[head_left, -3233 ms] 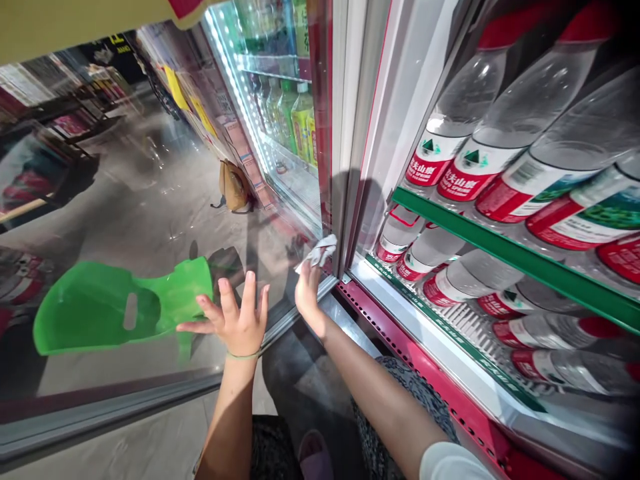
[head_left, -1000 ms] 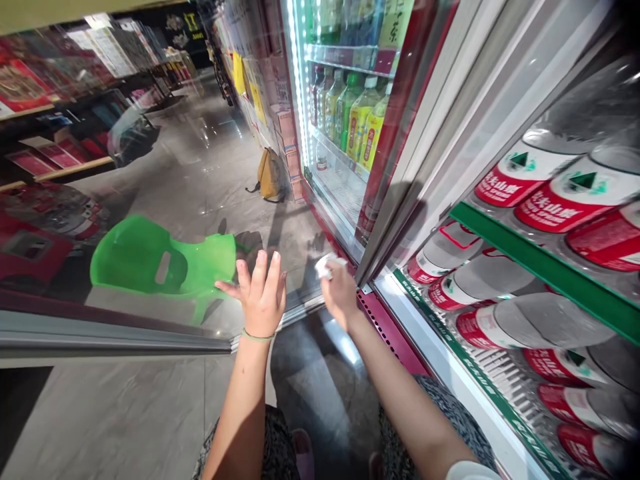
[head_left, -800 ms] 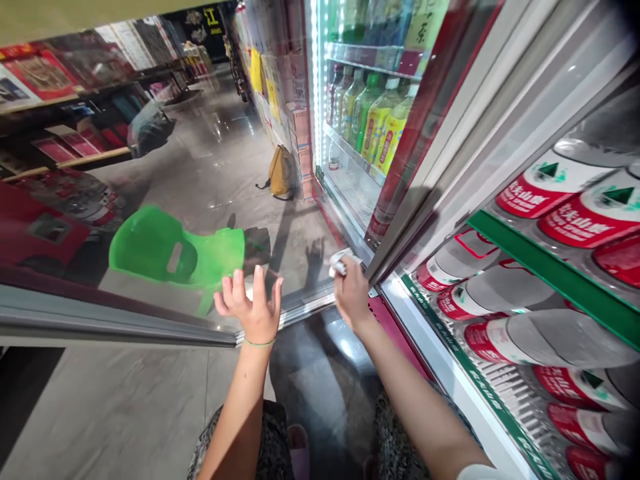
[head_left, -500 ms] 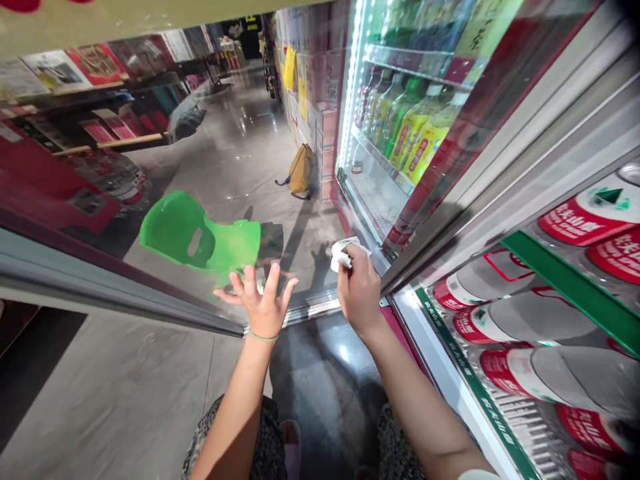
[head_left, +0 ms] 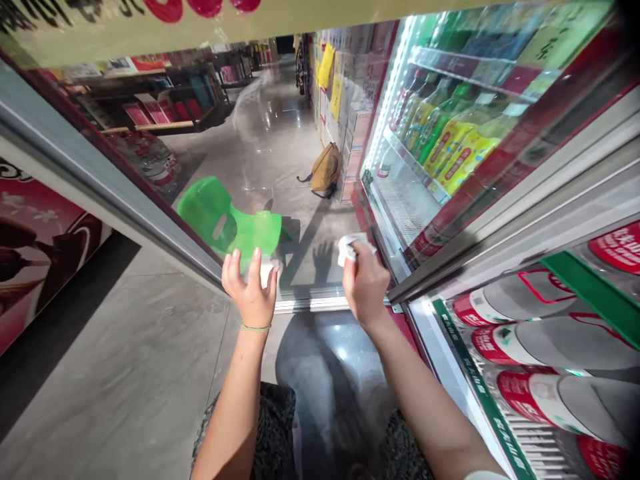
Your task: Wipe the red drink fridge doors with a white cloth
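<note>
A crumpled white tissue (head_left: 350, 248) is bunched in my right hand (head_left: 367, 283), whose fingers are closed round it. That hand is at the lower right part of the glass door (head_left: 260, 160), close to its metal frame. Over the lower left of the same pane, my left hand (head_left: 253, 293) is raised with its fingers apart. A white patch (head_left: 270, 272) shows beside its thumb; whether it lies behind the glass or is a reflection, I cannot tell. Through the pane I see a green plastic chair (head_left: 250, 230).
To my right, large water bottles (head_left: 540, 340) with red labels lie on the fridge shelf (head_left: 480, 373). Bottled drinks (head_left: 460, 143) show behind or reflected in the glass. Beyond it are a yellow backpack (head_left: 326, 170) and stacked boxes (head_left: 354, 133). A pink printed panel (head_left: 40, 247) stands at left.
My view has shifted left, with more floor and the pink panel showing. My left hand's spread fingers have drawn somewhat closer together. The tissue stays in my right hand.
</note>
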A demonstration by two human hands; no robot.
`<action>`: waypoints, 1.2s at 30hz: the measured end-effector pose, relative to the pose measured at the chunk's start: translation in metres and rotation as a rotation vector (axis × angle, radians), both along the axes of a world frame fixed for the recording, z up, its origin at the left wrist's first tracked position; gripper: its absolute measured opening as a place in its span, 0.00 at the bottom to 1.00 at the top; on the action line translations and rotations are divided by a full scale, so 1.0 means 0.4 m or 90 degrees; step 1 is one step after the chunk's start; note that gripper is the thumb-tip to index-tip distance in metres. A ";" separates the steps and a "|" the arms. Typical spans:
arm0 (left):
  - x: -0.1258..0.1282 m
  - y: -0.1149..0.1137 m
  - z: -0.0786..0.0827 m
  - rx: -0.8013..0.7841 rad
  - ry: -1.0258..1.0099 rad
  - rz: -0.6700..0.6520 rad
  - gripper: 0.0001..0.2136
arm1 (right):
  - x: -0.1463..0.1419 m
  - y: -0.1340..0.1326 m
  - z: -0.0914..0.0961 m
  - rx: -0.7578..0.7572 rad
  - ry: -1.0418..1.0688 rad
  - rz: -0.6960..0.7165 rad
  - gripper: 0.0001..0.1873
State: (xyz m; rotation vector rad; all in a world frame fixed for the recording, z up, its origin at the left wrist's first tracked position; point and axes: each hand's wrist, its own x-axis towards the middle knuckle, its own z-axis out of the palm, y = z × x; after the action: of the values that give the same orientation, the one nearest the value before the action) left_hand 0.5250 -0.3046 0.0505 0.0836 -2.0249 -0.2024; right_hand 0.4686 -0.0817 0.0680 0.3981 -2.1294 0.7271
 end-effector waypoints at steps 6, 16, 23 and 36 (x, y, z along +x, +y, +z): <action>0.036 -0.066 0.006 -0.014 -0.047 -0.008 0.26 | 0.082 -0.085 -0.323 0.083 -0.059 0.088 0.17; 0.037 -0.108 0.006 -0.024 -0.043 -0.058 0.29 | 0.000 -0.171 -0.118 -0.059 0.021 0.047 0.16; 0.034 -0.137 -0.008 -0.003 -0.058 -0.069 0.25 | 0.092 -0.212 -0.294 0.093 -0.037 0.126 0.17; 0.054 -0.171 0.018 0.108 -0.038 -0.104 0.20 | 0.049 -0.280 -0.151 0.101 -0.057 0.170 0.19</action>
State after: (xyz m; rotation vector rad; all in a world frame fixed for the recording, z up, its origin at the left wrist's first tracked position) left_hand 0.5465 -0.3728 0.0578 0.0306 -2.0724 -0.4809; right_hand 0.4880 -0.1937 0.0074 0.7590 -2.2514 0.7378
